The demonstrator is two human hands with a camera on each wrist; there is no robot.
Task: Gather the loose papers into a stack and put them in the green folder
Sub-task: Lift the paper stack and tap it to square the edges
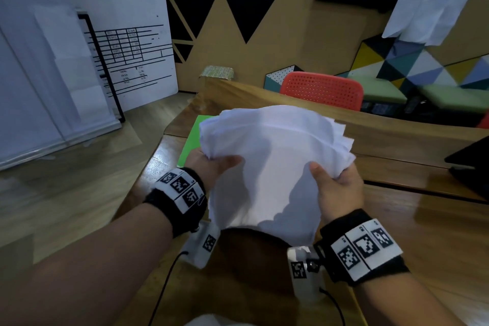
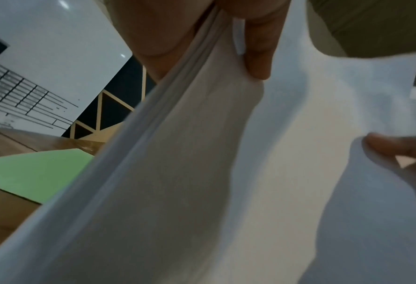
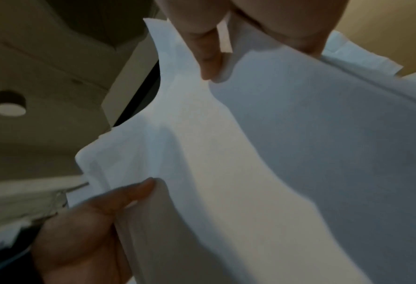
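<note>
A thick stack of white papers (image 1: 272, 156) stands on edge above the wooden table, its sheets uneven at the top. My left hand (image 1: 211, 164) grips its left edge, thumb on the near face. My right hand (image 1: 336, 180) grips the right edge the same way. In the left wrist view the stack (image 2: 202, 173) fills the frame with my thumb (image 2: 258, 57) pressed on it. The right wrist view shows the paper stack (image 3: 274, 153) pinched under my thumb (image 3: 209, 57), with the other hand (image 3: 92, 230) at the far edge. The green folder (image 1: 193, 137) lies flat on the table, left of and behind the stack, also seen as the folder (image 2: 36, 173).
A wooden table (image 1: 423, 233) runs under my hands. A red perforated chair (image 1: 322, 90) stands beyond its far edge. A dark laptop (image 1: 471, 167) sits at the right. A whiteboard (image 1: 132, 61) leans at the left. More white paper (image 1: 209, 321) shows at the bottom edge.
</note>
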